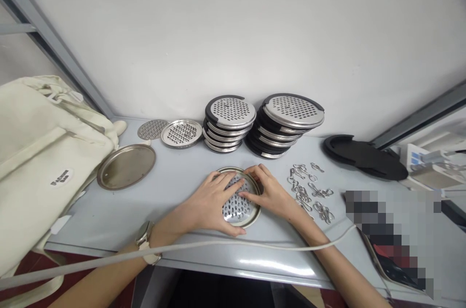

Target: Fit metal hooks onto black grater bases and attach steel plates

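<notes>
A round metal grater disc (238,213) with a raised rim lies in front of me near the middle of the grey table. My left hand (214,199) spans its left side, thumb along the near rim and fingers over the perforated face. From the right, my right hand (271,191) grips the rim with curled fingers, its thumb resting on the face. Behind the hands stand two stacks of grater discs with black edge pieces, a left stack (233,110) and a right stack (293,108). Small metal clips (302,194) lie in loose piles right of my right hand.
To the left are a plain round metal plate (127,167), a flat perforated disc (152,129), a rimmed grater disc (182,133) and a cream bag (47,153). Black plastic pieces (367,157) lie at right. A white cable (255,244) crosses before my forearms.
</notes>
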Demonstrator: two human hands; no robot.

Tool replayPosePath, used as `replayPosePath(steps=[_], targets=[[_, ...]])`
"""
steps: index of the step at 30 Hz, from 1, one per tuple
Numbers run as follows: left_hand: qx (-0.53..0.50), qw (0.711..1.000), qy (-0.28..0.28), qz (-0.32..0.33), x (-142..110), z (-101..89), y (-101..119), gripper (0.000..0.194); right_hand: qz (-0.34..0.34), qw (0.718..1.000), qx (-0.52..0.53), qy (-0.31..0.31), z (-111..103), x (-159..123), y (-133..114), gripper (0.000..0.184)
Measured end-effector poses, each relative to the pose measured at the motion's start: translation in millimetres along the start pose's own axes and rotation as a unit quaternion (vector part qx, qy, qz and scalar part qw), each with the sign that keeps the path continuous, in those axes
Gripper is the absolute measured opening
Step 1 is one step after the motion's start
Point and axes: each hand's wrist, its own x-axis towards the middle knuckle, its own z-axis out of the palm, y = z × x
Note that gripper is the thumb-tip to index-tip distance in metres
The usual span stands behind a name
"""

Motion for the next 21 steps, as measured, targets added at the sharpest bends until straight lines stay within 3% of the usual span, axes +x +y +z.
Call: replayPosePath(steps=[21], targets=[[-0.009,1.0,-0.002,-0.01,-0.3,-0.7,-1.0,0.102,0.026,0.999,0.034,-0.008,-2.4,5.8,12.0,0.021]])
